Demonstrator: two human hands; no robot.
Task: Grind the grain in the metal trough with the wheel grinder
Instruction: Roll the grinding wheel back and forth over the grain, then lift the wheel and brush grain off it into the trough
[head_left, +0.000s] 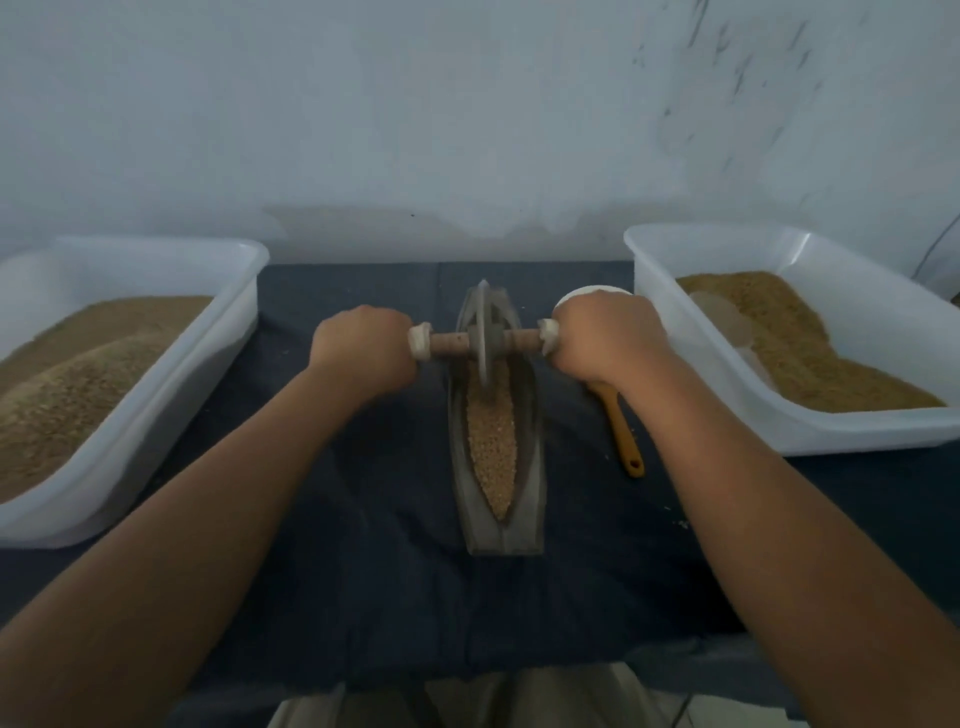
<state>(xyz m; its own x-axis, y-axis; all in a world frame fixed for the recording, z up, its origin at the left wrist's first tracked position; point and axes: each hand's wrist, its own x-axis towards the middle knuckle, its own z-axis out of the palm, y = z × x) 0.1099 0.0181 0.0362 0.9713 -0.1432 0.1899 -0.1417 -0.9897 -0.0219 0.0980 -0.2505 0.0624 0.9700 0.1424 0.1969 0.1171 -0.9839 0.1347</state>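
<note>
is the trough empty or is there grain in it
Not empty. Tan grain fills the groove of the trough, from under the wheel down to its near tip.

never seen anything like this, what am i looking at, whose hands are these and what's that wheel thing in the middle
This is a single picture from a camera worn on a person's head, looking down at their own bare arms. There is no robot. The left hand and right hand each grip one end of a wooden axle that runs through the wheel grinder. The wheel stands in a narrow, boat-shaped metal trough holding grain. Everything rests on a dark cloth. The left tub and right tub, both white plastic, hold similar brown material. A scoop with an orange handle lies to the right of the trough.
</note>
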